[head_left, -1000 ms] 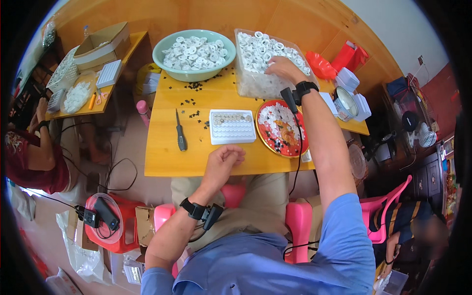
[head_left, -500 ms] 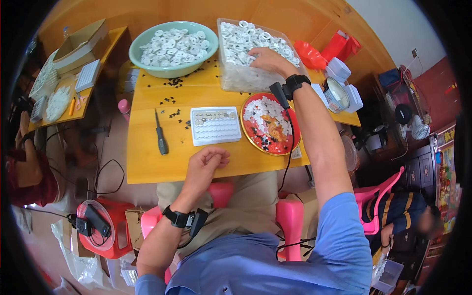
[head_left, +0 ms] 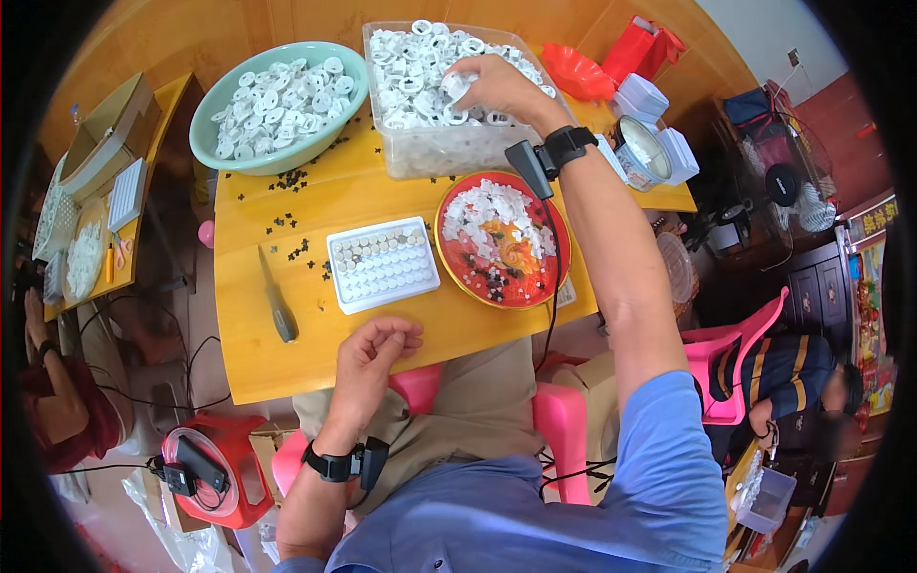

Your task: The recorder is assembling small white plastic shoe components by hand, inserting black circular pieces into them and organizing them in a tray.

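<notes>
Right hand [head_left: 499, 84]: thumb and fingers pinching a white part [head_left: 457, 85], above the near half of the bin.
Left hand [head_left: 371, 351]: at the near edge of the bench [head_left: 315, 371], fingers curled, thumb close to the forefinger; whether anything is pinched cannot be told.
Handling note: in judgement, a light grip on the part's rim, lifted straight up clear of its neighbours, would serve best; the cord at the right wrist wants keeping off the plate.
White part, orientation: short and round, no plain long axis; the fingers cover much of it, so its facing cannot be told.
Bin [head_left: 425, 160]: clear, heaped with white parts, at the far side of the bench.
Tray [head_left: 394, 298]: white, rows of discs, far rows greyish, near rows white; long axis left to right, right end slightly farther away; just beyond the left hand.
Plate [head_left: 455, 260]: red, right of the tray; pale pieces, with black bits at the near side.
Screwdriver [head_left: 278, 307]: left of the tray, tip away from the person, handle near.
Basin [head_left: 279, 164]: green, left of the bin, filled with white parts.
Black bits [head_left: 291, 181]: scattered between basin and tray.
</notes>
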